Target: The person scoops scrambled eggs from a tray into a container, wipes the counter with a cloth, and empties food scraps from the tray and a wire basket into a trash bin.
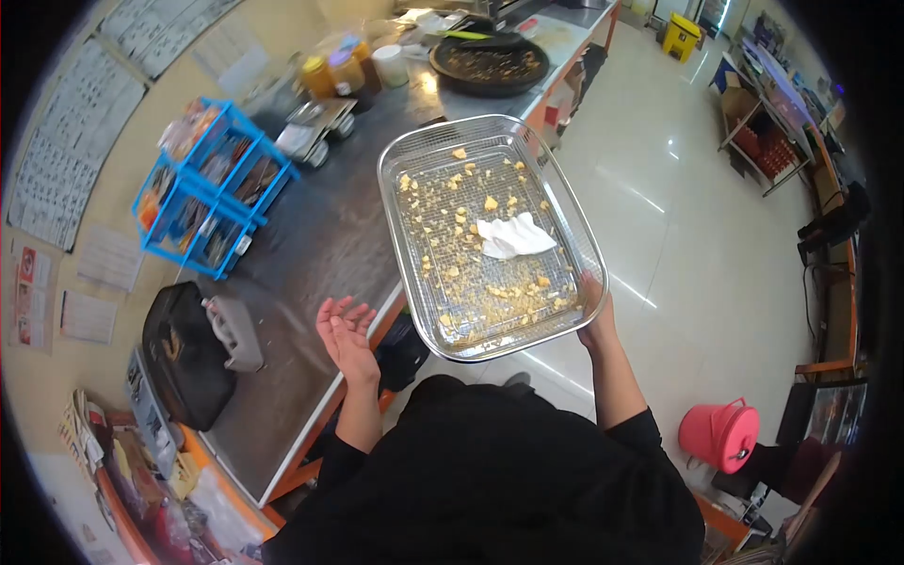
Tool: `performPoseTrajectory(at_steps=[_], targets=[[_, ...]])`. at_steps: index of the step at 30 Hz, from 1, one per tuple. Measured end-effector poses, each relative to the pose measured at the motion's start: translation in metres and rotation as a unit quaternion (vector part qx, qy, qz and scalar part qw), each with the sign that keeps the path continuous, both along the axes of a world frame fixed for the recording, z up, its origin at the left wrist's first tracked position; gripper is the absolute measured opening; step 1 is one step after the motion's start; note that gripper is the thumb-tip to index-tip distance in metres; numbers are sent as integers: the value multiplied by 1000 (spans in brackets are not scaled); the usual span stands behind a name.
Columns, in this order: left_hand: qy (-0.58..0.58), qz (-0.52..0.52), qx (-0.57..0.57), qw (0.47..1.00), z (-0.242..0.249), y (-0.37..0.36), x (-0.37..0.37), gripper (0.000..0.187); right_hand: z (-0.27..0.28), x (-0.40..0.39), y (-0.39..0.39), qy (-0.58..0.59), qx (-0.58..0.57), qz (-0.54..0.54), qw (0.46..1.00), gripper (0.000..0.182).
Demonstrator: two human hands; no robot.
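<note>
A rectangular wire mesh basket (388,202) with a shiny metal rim is in front of me, above the floor beside the counter. Yellow-brown crumbs (491,203) lie scattered over its mesh, along with a crumpled white tissue (515,236). My right hand (596,315) grips the basket at its near right corner, the fingers partly hidden behind the mesh. Left of the basket, my left hand (349,341) is held palm up with fingers spread, apart from the rim and holding nothing.
The dark metal counter (301,282) runs along my left. On it stand a blue organizer rack (212,184), a black bag (184,353), several bottles (347,71) and a large dark pan (490,64). A pink bucket (718,433) stands on the tiled floor (650,226) to my right.
</note>
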State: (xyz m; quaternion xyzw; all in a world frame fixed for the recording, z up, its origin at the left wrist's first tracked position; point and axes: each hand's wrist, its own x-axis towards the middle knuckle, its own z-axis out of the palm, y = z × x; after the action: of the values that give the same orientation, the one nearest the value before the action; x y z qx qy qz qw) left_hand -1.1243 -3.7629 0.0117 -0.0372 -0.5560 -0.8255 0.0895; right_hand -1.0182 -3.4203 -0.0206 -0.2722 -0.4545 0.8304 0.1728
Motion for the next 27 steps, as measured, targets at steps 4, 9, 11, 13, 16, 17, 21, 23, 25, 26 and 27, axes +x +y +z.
performPoseTrajectory(at_steps=[4, 9, 11, 13, 16, 17, 21, 23, 25, 26, 27], targets=[[-41, -79, -7, 996, -12, 121, -22, 33, -15, 2, 124, 15, -29, -32, 999, 40], [-53, -171, -16, 984, -43, 261, -96, 33, -15, -18, 257, 25, -32, -103, 994, 47], [-81, -215, -17, 973, -42, 338, -129, 34, -23, -24, 312, 44, 2, -131, 990, 49], [-97, -272, -16, 957, -37, 421, -169, 37, -49, -15, 378, 50, -30, -166, 984, 48], [-125, -371, -49, 919, -32, 559, -231, 39, -25, -20, 455, 6, -48, -236, 971, 49], [-123, -396, -45, 909, -27, 606, -248, 39, -20, -22, 483, 12, -25, -254, 967, 49], [-35, -421, -84, 903, -3, 780, -320, 37, -31, -27, 583, 19, 28, -341, 939, 49], [1, -406, -67, 911, 11, 863, -360, 38, -32, -48, 650, 18, 42, -374, 926, 49], [36, -382, -56, 922, 14, 929, -399, 41, -32, -64, 709, 5, 45, -383, 922, 49], [103, -335, -154, 924, 7, 951, -420, 43, -44, -62, 736, 2, 53, -399, 915, 49], [174, -276, -241, 914, 5, 974, -449, 45, -54, -68, 776, 11, 71, -411, 909, 49]])
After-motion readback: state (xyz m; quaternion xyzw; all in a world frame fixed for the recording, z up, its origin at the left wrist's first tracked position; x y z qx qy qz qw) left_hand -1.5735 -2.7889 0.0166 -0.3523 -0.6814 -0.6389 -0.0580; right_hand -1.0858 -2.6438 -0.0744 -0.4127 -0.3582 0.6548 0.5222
